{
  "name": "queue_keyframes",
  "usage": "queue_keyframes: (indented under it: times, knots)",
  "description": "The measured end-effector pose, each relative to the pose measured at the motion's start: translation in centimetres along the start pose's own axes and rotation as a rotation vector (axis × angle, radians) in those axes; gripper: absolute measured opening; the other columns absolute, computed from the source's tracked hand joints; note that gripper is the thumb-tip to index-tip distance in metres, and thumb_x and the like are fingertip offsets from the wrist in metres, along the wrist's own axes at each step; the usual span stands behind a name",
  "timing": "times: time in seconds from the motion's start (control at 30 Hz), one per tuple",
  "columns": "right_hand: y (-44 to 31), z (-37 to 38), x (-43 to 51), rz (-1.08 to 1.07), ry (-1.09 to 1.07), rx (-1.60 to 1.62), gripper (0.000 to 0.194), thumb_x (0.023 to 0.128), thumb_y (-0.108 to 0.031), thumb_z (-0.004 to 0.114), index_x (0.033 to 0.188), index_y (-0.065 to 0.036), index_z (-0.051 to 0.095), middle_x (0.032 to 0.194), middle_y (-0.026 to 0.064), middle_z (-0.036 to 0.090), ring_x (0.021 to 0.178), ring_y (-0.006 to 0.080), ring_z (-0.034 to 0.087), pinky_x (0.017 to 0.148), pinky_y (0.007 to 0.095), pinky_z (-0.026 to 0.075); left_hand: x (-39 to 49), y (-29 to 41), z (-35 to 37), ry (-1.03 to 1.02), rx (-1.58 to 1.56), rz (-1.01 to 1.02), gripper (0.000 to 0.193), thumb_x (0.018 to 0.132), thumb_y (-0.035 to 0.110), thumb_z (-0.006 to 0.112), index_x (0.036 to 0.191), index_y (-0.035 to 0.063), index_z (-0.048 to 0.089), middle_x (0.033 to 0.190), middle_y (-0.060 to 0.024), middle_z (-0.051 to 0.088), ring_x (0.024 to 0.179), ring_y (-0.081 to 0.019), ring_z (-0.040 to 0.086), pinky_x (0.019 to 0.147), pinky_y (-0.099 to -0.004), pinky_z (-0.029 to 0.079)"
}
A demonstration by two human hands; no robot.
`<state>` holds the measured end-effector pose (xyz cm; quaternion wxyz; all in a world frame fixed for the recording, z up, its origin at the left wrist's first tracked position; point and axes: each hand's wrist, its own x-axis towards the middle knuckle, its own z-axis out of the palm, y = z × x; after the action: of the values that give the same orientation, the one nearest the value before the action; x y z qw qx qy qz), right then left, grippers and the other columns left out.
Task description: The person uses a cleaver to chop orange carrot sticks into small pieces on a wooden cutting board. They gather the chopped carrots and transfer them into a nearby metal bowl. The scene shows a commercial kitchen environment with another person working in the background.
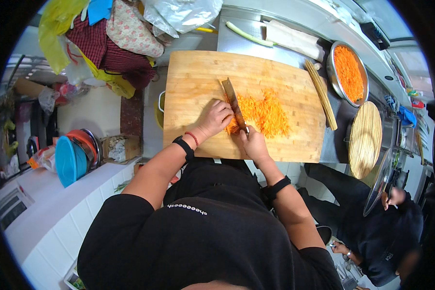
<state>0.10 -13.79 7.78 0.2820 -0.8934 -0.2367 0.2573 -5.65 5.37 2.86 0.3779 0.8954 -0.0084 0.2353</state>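
On a large wooden cutting board (192, 76), my right hand (254, 143) grips the handle of a cleaver (234, 103), whose blade points away from me. My left hand (217, 117) rests just left of the blade, fingers curled, on carrot shreds; whether its fingertips grip any is hidden. A loose heap of shredded carrot (270, 116) lies right of the blade, with some shreds under the handle end. At the far right, a metal bowl (331, 78) holds more shredded carrot (348, 74).
A bundle of thin sticks (320, 95) lies along the board's right edge. Beyond it are a round woven lid (365, 139) and a glass lid (378, 185) near a person in dark clothes (377, 232). A green stalk (248, 35) and a cloth (293, 39) lie behind the board.
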Motion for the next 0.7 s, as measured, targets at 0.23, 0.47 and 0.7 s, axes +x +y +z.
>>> queue_keyframes:
  times: [0.23,0.47,0.7]
  knots:
    - [-0.8,-3.4,-0.3,0.068,-0.12,0.037,0.029,0.092,-0.023,0.064,0.097,0.005,0.065,0.075,0.0326,0.064,0.076,0.048,0.067,0.069,0.0525,0.054,-0.3,-0.2,-0.4,-0.004,-0.008,0.051,0.009,0.079,0.005,0.073,0.086,0.0032,0.067,0.096,-0.0093,0.063,0.095,-0.0293,0.059,0.087,-0.0389,0.05]
    - [-0.1,-1.4,-0.3,0.022,-0.157,0.055,0.027,0.097,-0.022,0.061,0.092,0.005,0.06,0.059,0.0202,0.061,0.049,0.0294,0.065,0.049,0.0423,0.053,0.1,-0.5,-0.6,-0.039,0.008,0.074,0.007,0.079,0.004,0.073,0.083,0.0034,0.068,0.093,-0.0073,0.064,0.092,-0.0269,0.059,0.085,-0.0367,0.051]
    - [0.6,1.4,0.1,-0.002,-0.003,-0.017,0.028,0.093,-0.022,0.062,0.105,0.003,0.065,0.075,0.0307,0.065,0.073,0.0464,0.067,0.066,0.052,0.055,-0.1,-0.6,-0.3,-0.029,-0.013,0.011,0.006,0.079,0.005,0.073,0.082,0.0037,0.068,0.095,-0.0081,0.064,0.093,-0.0286,0.059,0.085,-0.0377,0.051]
